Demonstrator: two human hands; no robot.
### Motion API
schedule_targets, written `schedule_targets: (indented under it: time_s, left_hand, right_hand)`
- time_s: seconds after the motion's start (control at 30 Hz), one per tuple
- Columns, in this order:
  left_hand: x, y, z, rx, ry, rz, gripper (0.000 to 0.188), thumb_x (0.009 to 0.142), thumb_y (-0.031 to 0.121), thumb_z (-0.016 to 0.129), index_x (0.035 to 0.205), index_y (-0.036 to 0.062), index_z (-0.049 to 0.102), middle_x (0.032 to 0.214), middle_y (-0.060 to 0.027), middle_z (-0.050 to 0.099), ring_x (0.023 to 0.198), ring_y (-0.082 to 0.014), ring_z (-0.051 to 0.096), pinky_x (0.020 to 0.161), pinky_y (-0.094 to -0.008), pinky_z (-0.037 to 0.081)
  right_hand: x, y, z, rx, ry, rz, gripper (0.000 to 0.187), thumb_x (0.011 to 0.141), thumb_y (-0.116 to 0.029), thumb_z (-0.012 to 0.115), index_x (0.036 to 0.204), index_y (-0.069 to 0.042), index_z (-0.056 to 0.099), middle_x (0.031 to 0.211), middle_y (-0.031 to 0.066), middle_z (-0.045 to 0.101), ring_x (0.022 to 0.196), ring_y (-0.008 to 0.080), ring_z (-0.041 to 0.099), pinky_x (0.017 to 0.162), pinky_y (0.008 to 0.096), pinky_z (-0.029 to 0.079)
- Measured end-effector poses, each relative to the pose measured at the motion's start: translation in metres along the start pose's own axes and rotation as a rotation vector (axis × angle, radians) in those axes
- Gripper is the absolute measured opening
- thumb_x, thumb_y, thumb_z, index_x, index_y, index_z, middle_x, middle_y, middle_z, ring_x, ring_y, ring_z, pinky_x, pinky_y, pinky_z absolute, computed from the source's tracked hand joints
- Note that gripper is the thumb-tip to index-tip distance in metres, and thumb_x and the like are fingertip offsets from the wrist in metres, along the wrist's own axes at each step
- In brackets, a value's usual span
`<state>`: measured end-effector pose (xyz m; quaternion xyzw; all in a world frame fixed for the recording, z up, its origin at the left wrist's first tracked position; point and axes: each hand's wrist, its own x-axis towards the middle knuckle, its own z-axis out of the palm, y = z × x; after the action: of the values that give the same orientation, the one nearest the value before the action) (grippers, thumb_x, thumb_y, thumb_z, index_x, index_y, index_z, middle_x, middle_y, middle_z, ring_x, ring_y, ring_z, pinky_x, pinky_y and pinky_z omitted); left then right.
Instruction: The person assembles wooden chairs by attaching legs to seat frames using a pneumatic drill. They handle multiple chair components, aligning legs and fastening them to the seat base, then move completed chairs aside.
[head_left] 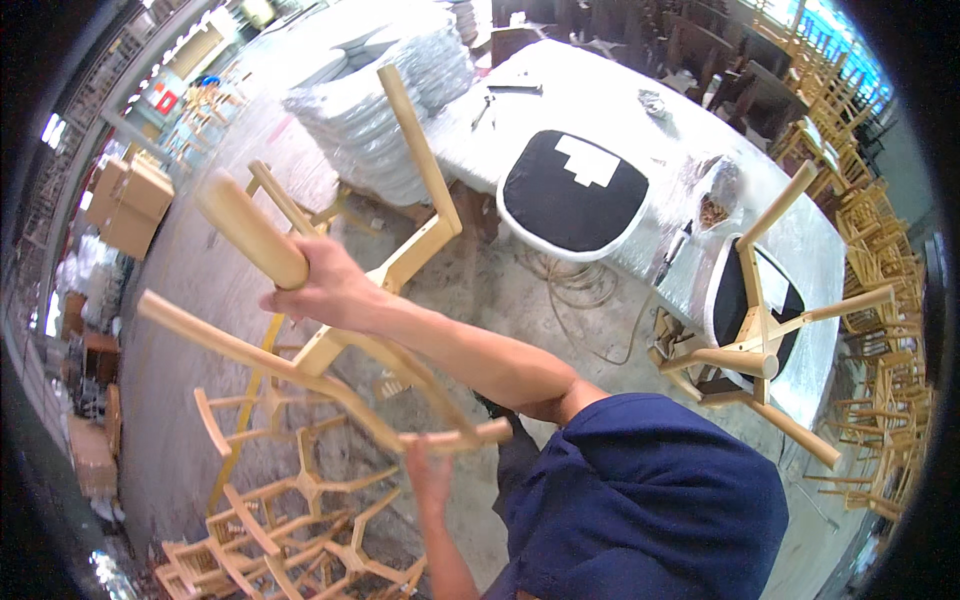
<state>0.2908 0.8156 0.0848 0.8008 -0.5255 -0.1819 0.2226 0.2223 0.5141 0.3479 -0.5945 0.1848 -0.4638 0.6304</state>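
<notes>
A light wooden chair frame point(415, 258) hangs tilted in front of me at the left, off the floor, its legs sticking up and outward. My right hand point(335, 283) reaches across and is closed round one thick round leg point(245, 235) of it. Lower down, my left hand point(428, 475) grips the curved rail point(465, 438) of the same frame; its fingers are slightly blurred and partly behind the wood. On the table's right end, a second wooden frame point(758, 330) lies legs-up over a black seat with a white rim point(722, 285).
A film-covered table point(610, 100) carries another black, white-edged seat point(570, 195), a bag of small hardware point(715, 208) and hand tools point(515, 88). Wrapped seats point(370, 130) are stacked beyond. Chair frames pile at lower left point(310, 490) and line the right point(880, 370). A hose point(575, 295) lies on the floor.
</notes>
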Motion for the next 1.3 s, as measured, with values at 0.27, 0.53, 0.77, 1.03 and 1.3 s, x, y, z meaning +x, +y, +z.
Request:
schedule_targets:
  time_s: [0.27, 0.53, 0.77, 1.03, 1.3]
  left_hand:
    - [0.406, 0.078, -0.141, -1.301, 0.497, 0.19, 0.079, 0.096, 0.017, 0.091, 0.16, 0.0043, 0.047, 0.146, -0.0146, 0.06, 0.137, -0.0314, 0.061, 0.119, -0.0489, 0.051]
    - [0.521, 0.291, -0.005, -1.489, -0.199, 0.294, 0.023, 0.085, -0.001, 0.085, 0.098, 0.0078, 0.068, 0.095, -0.004, 0.068, 0.084, -0.0188, 0.071, 0.08, -0.0334, 0.057]
    - [0.511, 0.341, 0.116, -1.16, -0.335, 0.453, 0.015, 0.089, 0.006, 0.079, 0.1, 0.0062, 0.067, 0.105, -0.0061, 0.068, 0.103, -0.0196, 0.064, 0.1, -0.04, 0.051]
    - [0.52, 0.337, 0.108, -1.108, -0.367, 0.325, 0.025, 0.096, 0.007, 0.078, 0.111, 0.0112, 0.058, 0.111, -0.0058, 0.069, 0.114, -0.021, 0.067, 0.111, -0.04, 0.05]
    - [0.442, 0.402, 0.151, -1.033, -0.303, 0.094, 0.027, 0.105, 0.026, 0.078, 0.123, 0.0138, 0.062, 0.122, -0.0058, 0.069, 0.13, -0.0229, 0.065, 0.113, -0.0425, 0.048]
  right_hand:
    - [-0.033, -0.042, -0.114, -0.548, 0.338, -0.315, 0.026, 0.087, -0.02, 0.095, 0.094, -0.005, 0.075, 0.085, 0.0058, 0.076, 0.072, 0.0123, 0.073, 0.068, 0.0311, 0.057]
    - [-0.094, -0.024, -0.244, -0.535, 1.082, -0.47, 0.029, 0.085, 0.0, 0.081, 0.11, -0.002, 0.068, 0.08, 0.0043, 0.069, 0.076, 0.0184, 0.073, 0.083, 0.0405, 0.062]
    - [-0.173, 0.046, -0.356, -1.049, 1.109, -0.534, 0.019, 0.08, -0.011, 0.086, 0.092, -0.009, 0.072, 0.082, 0.0065, 0.072, 0.072, 0.0221, 0.072, 0.068, 0.0389, 0.059]
    - [-0.168, 0.04, -0.424, -0.593, 0.279, -0.091, 0.037, 0.086, -0.017, 0.093, 0.118, -0.005, 0.079, 0.11, 0.0106, 0.079, 0.097, 0.0289, 0.078, 0.094, 0.0436, 0.063]
    - [-0.354, 0.068, -0.766, -1.071, 1.578, 0.669, 0.024, 0.093, -0.007, 0.074, 0.114, -0.009, 0.086, 0.109, 0.0213, 0.083, 0.102, 0.0377, 0.081, 0.09, 0.0458, 0.063]
